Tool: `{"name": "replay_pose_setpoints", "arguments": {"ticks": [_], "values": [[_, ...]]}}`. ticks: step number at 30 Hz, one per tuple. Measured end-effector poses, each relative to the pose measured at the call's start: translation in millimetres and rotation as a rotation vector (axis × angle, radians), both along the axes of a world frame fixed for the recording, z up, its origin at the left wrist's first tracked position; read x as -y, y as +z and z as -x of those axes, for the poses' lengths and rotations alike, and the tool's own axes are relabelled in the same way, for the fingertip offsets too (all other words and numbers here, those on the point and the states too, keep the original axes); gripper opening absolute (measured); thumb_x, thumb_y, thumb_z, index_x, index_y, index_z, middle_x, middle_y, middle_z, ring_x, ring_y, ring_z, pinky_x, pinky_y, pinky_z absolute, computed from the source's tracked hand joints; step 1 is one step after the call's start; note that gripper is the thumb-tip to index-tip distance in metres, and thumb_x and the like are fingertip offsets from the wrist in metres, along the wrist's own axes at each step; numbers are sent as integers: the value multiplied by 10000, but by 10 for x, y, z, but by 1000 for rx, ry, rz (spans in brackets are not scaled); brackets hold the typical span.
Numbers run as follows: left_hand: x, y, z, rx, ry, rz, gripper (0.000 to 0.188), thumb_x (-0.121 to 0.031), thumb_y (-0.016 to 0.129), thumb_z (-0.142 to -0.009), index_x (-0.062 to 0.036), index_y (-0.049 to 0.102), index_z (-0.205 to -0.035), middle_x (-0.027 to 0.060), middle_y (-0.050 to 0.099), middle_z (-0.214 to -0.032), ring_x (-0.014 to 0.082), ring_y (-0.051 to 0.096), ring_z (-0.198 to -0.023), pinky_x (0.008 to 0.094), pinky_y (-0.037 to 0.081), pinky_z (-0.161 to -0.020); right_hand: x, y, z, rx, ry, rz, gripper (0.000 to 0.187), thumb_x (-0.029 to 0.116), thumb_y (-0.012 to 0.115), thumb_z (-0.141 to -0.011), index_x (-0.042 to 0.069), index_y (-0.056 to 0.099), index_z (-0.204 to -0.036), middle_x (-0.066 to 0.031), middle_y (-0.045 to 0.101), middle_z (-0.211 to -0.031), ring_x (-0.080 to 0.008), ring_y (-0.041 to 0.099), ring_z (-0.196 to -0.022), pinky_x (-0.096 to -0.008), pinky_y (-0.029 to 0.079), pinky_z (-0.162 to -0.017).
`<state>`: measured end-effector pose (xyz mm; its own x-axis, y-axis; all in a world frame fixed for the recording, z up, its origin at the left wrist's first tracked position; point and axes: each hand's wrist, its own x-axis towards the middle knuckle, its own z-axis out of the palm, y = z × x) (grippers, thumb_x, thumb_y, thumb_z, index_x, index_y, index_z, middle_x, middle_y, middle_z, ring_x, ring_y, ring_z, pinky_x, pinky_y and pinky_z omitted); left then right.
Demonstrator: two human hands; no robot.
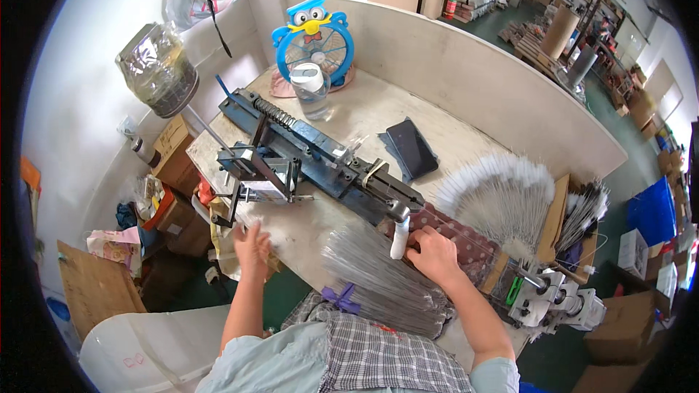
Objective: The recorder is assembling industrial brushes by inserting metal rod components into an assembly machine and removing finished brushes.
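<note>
My left hand (252,249) is raised at the table's left edge, fingers apart and nothing visible in them. Just above it is the black metal frame (266,175) of a long blue bench machine (309,149). My right hand (435,255) is curled close beside the machine's white-wrapped handle (400,239); what its fingers hold, if anything, is hidden. Below and left of that hand lies a large bundle of thin grey wires (378,269), with a purple tie (341,297) near its lower end. Brown dotted cloth (459,240) lies under the right hand.
A fanned pile of white-tipped wires (502,196) spreads at the right, before a cardboard box (557,222). A metal device (557,298) sits at the right corner. Behind the machine are a phone (411,147), a clear jar (312,94) and a blue fan (314,47). A low partition (466,65) borders the back.
</note>
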<state>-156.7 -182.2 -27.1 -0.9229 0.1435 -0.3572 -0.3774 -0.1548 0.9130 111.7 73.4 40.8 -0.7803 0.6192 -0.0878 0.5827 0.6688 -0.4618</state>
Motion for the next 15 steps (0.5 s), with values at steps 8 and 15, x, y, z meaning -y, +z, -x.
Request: {"name": "replay_pose_setpoints", "arguments": {"ticks": [8, 15], "values": [[-41, 53, 50, -215, 112, 53, 383, -156, 653, -844, 3, 506, -1161, 68, 609, -898, 159, 641, -658, 247, 491, -581, -99, 73, -79, -24, -134, 142, 216, 261, 632, -689, 69, 659, -783, -92, 630, -838, -273, 622, -802, -381, 496, -702], [-683, 180, -227, 367, -394, -232, 472, -398, 616, -839, -38, 527, -1130, 56, 644, -911, 163, 618, -727, 305, 486, -669, -94, 212, -353, -45, -291, 229, 263, 242, 645, -733, 31, 597, -881, -109, 653, -731, -236, 647, -685, -333, 494, -657]]}}
